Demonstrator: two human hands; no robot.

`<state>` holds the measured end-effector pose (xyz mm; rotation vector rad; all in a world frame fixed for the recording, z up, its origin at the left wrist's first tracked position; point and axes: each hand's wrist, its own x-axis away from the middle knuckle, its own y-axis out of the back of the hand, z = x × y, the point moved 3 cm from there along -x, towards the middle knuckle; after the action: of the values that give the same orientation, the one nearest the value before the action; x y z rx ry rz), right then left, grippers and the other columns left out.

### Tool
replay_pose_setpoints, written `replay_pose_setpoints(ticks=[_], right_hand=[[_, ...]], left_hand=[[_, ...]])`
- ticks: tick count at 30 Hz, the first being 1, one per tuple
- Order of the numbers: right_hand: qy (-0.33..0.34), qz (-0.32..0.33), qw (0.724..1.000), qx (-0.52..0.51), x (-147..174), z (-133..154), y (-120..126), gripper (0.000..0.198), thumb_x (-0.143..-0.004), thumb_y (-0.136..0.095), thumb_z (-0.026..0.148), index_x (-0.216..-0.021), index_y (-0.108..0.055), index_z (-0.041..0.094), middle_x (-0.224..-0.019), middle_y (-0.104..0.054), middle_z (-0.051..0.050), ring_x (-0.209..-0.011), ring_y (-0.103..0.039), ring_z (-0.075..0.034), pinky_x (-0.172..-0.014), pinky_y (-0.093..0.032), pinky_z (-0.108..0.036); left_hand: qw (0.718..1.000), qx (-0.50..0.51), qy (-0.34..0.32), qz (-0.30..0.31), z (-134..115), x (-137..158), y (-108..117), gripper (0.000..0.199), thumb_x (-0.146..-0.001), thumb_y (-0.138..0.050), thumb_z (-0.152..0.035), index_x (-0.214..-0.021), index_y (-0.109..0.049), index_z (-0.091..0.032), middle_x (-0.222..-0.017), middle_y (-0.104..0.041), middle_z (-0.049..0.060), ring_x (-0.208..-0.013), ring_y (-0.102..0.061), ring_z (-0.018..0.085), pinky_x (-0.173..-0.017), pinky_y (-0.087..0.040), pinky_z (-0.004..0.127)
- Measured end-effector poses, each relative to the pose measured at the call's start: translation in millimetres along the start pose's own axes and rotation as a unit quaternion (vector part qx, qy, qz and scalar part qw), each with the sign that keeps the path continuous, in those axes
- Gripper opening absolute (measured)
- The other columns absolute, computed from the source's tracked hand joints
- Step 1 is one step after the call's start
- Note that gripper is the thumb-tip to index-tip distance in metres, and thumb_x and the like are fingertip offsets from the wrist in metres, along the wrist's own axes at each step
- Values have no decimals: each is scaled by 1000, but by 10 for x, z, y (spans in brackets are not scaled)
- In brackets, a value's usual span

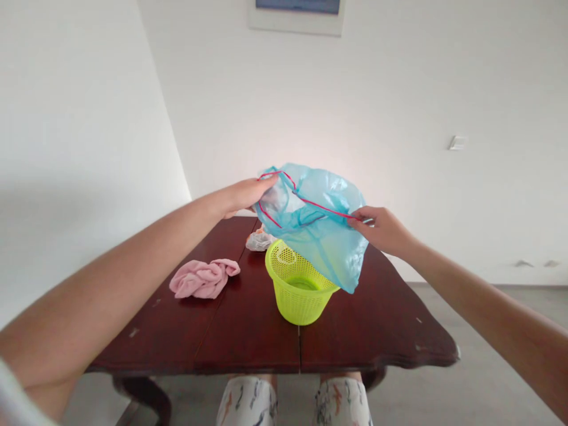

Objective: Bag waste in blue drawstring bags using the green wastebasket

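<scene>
A translucent blue drawstring garbage bag (pixel 323 236) with a red drawstring is spread between my two hands, its mouth partly apart. On the left, my left hand (pixel 251 194) grips the bag's rim, thumb on top and the other fingers partly hidden. My right hand (pixel 377 226) pinches the opposite rim at the red string. Below the bag stands a yellow-green perforated plastic basket (pixel 297 305), upright on the table, its right rim covered by the hanging bag.
A crumpled pink cloth (pixel 202 280) lies left of the basket on the dark red wooden table (pixel 248 343). Behind the basket is a small crumpled white plastic bag (pixel 258 241) with orange marks. White walls (pixel 399 89) stand behind and to the left.
</scene>
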<state>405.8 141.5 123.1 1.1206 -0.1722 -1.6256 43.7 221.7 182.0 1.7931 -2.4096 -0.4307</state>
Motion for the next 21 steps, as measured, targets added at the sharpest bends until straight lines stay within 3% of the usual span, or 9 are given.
replay_pose_setpoints(ticks=[3,5,8,11,16,18,21], right_hand=[[-88,36,995,-7,-77,-118,-79,29,-99,-83,32,-73,-77,23,-69,-70,-2,-66,-60,-18,-66,-45,-34],[-173,85,975,-110,-133,-145,-134,30,-103,-81,29,-75,-74,22,-66,-69,-1,-56,-56,-15,-57,-44,-32],[-257,83,909,-319,-231,-68,-166,18,-112,-69,22,-96,-77,21,-90,-87,-11,-64,-76,-19,-63,-64,-33],[-236,7,860,-452,-341,80,-122,18,-117,-58,19,-114,-76,23,-120,-94,-14,-102,-92,-25,-85,-77,-39],[-120,-54,843,-521,-378,356,-40,11,-117,-64,28,-111,-72,29,-135,-93,-6,-132,-88,-27,-106,-75,-48],[-86,-46,840,-533,-343,465,-40,5,-115,-69,32,-111,-73,30,-140,-92,-4,-139,-85,-28,-112,-73,-49],[-79,-26,835,-544,-283,552,-96,12,-112,-73,40,-119,-76,31,-145,-91,-4,-141,-82,-29,-111,-73,-49]], left_hand=[[991,-55,100,70,105,-42,-38,35,-112,-80,-53,-100,-87,-20,-89,-87,10,-71,-76,22,-63,-58,27],[990,-8,101,96,67,-111,-43,32,-113,-81,-50,-102,-86,-20,-88,-86,8,-66,-74,19,-62,-60,26],[988,88,40,118,-83,-261,-47,40,-120,-75,-53,-108,-88,-18,-102,-91,13,-81,-86,22,-75,-72,29],[976,184,-67,93,-248,-397,-57,40,-119,-78,-57,-121,-88,-18,-119,-94,15,-102,-92,25,-88,-77,30],[929,308,-203,28,-464,-393,-97,50,-115,-84,-64,-147,-82,-26,-143,-91,12,-129,-91,31,-109,-77,39],[921,331,-206,17,-561,-318,-112,42,-118,-83,-55,-147,-81,-26,-139,-92,8,-122,-93,28,-107,-78,37],[920,355,-166,14,-721,-193,-129,18,-123,-75,-30,-132,-84,-17,-118,-94,7,-94,-94,19,-92,-79,24]])
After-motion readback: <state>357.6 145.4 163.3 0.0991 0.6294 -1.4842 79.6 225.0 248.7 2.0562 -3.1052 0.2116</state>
